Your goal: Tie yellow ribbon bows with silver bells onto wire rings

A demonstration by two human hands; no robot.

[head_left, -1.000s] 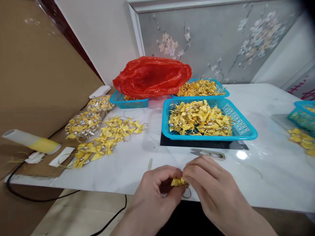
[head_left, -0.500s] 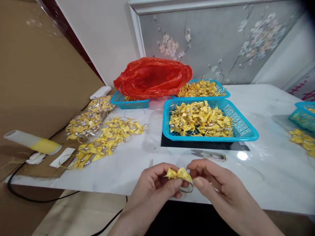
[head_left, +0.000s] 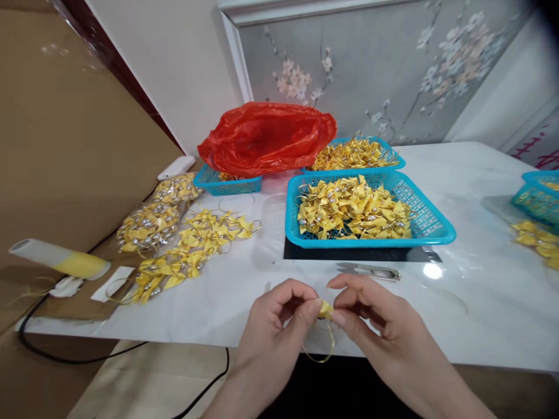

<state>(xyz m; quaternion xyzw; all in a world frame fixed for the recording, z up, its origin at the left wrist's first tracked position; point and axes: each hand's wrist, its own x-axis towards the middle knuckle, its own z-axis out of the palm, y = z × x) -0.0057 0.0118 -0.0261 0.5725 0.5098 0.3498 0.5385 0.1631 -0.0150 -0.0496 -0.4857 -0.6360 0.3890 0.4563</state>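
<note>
Here we hold a small yellow ribbon bow (head_left: 325, 309) between our two hands at the near edge of the white counter (head_left: 480, 314). Our left hand (head_left: 273, 331) and right hand (head_left: 379, 326) meet on it from either side, so neither is nearer: the fingers of each are pinched together on the bow, thumb against forefinger. The bow is mostly hidden by the fingertips, so we cannot tell its long axis for certain, though it seems to run across from one hand to the other. A thin gold wire ring (head_left: 321, 349) hangs below the bow, looping down past the counter's edge between our wrists.

Just beyond our right hand lie thread snips (head_left: 370, 270), flat on the counter, their length running left to right. Behind them stands a blue basket (head_left: 430, 224) heaped with yellow bows. A second blue basket (head_left: 391, 156) stands farther back, beside a red plastic bag (head_left: 268, 137). To our left, finished bows on rings (head_left: 192, 244) lie spread out on the counter, and a glue gun (head_left: 61, 262) rests near the left edge.
</note>
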